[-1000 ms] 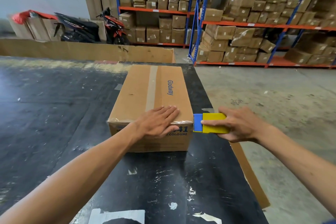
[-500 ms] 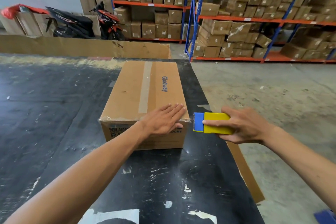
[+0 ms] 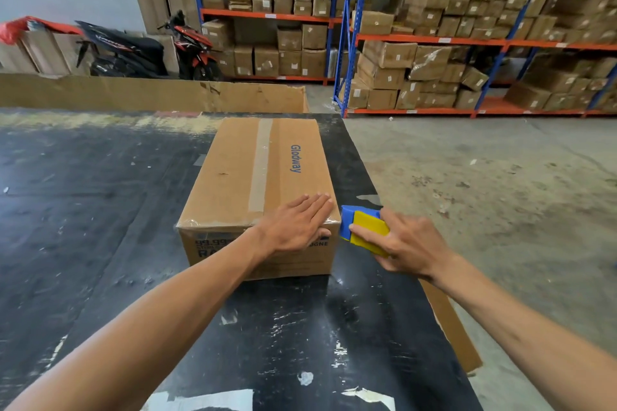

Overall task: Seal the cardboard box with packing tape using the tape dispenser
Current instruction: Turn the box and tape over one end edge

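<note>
Left hand [image 3: 298, 224] lies flat, fingers spread, on the near right corner of the cardboard box [image 3: 257, 177] on the black table [image 3: 100, 210]; right hand [image 3: 405, 243] grips the tape dispenser [image 3: 362, 229] (blue and yellow) just beside that corner.

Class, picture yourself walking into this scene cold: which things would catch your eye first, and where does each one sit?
First, the cardboard box in the middle of the black table, with the left hand flat on its near top edge. Next, the blue and yellow tape dispenser, gripped by the right hand at the box's near right corner. Behind, shelves of cartons and a parked motorbike.
</note>
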Demonstrator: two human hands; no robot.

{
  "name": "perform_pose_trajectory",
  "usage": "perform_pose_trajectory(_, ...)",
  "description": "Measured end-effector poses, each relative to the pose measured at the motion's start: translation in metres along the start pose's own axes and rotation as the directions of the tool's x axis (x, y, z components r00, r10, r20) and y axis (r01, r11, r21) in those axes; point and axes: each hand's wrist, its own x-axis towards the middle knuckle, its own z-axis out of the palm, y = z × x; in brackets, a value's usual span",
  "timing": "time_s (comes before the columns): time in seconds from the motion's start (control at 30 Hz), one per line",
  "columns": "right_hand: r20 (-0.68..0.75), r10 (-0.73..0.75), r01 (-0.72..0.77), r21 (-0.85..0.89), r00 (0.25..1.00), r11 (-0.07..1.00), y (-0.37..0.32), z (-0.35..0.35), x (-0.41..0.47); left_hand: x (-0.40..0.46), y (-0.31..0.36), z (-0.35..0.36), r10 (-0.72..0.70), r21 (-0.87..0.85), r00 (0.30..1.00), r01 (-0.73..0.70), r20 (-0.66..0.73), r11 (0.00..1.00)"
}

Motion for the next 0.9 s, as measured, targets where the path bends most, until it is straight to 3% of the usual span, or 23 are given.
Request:
perform_pose_trajectory(0.1,0.067,0.068,-0.066,-0.021,0.995,0.998,-0.021,0.010,-0.004,-0.002,0.004,-0.013,-0.060,-0.039,0.986,0.067,0.159,0.997)
perform_pose_trajectory(0.17,0.082,0.108,-0.106,-0.035,0.991,0.994,-0.021,0.014,-0.005,0.001,0.020,-0.020,-0.191,-0.086,0.970,0.205,0.152,0.975)
perform_pose_trajectory(0.27,0.101,0.219,-0.215,-0.044,0.970,0.976,-0.007,0.006,0.001,0.022,0.055,-0.021,-0.497,-0.192,0.845,0.531,0.198,0.825)
perform_pose_trajectory(0.33,0.085,0.293,-0.289,-0.054,0.952,0.956,0.005,-0.002,0.003,0.037,0.066,-0.014,-0.591,-0.167,0.777,0.626,0.217,0.762)
perform_pose_trajectory(0.43,0.077,0.373,-0.371,-0.044,0.924,0.928,0.011,-0.010,0.004,0.046,0.067,-0.007,-0.573,-0.177,0.773,0.626,0.272,0.760)
perform_pose_trajectory(0.53,0.105,0.478,-0.482,0.024,0.872,0.876,0.007,-0.015,0.004,0.042,0.060,-0.003,-0.545,-0.189,0.804,0.588,0.238,0.786)
perform_pose_trajectory(0.67,0.051,0.602,-0.603,0.125,0.797,0.788,0.005,-0.030,0.017,0.015,0.050,-0.001,-0.434,-0.122,0.897,0.442,0.083,0.889)
perform_pose_trajectory(0.73,0.039,0.646,-0.640,0.199,0.762,0.742,0.006,-0.035,0.028,-0.007,0.039,0.003,-0.312,-0.021,0.946,0.311,-0.086,0.950)
perform_pose_trajectory(0.8,0.039,0.674,-0.654,0.285,0.738,0.700,0.006,-0.041,0.041,-0.029,0.029,0.005,-0.196,0.050,0.952,0.213,-0.237,0.976)
perform_pose_trajectory(0.9,0.030,0.678,-0.643,0.351,0.734,0.680,0.006,-0.045,0.055,-0.058,0.014,0.008,-0.066,0.057,0.933,0.092,-0.355,0.994)
